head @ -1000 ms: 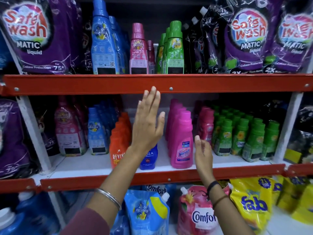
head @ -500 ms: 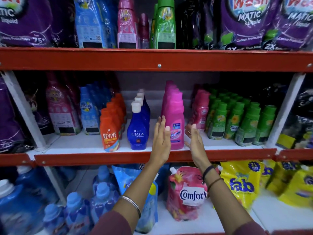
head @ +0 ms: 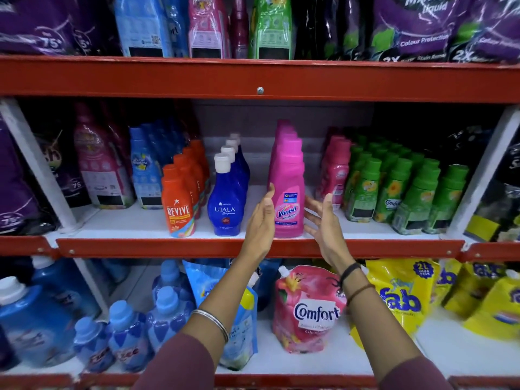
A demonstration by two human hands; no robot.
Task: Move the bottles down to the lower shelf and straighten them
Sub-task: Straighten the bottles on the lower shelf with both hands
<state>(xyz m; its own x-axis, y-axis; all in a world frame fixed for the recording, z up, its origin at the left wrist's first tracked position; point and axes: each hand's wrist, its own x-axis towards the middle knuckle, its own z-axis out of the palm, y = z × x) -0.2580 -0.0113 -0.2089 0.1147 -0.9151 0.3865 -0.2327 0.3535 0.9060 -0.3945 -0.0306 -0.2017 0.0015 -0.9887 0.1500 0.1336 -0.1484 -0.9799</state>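
Observation:
A row of pink Vanish bottles (head: 289, 192) stands upright on the middle shelf (head: 253, 247), front one at the red edge. My left hand (head: 261, 220) is open, palm against the front bottle's left side. My right hand (head: 323, 223) is open with fingers spread, just right of that bottle and a little apart from it. Left of the pink row stand blue Ujala bottles (head: 226, 198) with white caps and orange Revive bottles (head: 177, 201). On the lowest shelf (head: 281, 370) sit blue bottles (head: 126, 333) and pouches.
Green Comfort bottles (head: 394, 192) and small pink bottles (head: 333, 170) crowd the right of the middle shelf. A pink Comfort pouch (head: 306, 308) and yellow Fab bags (head: 399, 296) sit below my right arm. The top shelf (head: 253, 80) holds tall bottles and purple bags. White uprights frame the bay.
My view has tilted down. Both hands dropped from near the top shelf edge to either side of the front pink Vanish bottle, and the blue Ujala bottles are now uncovered.

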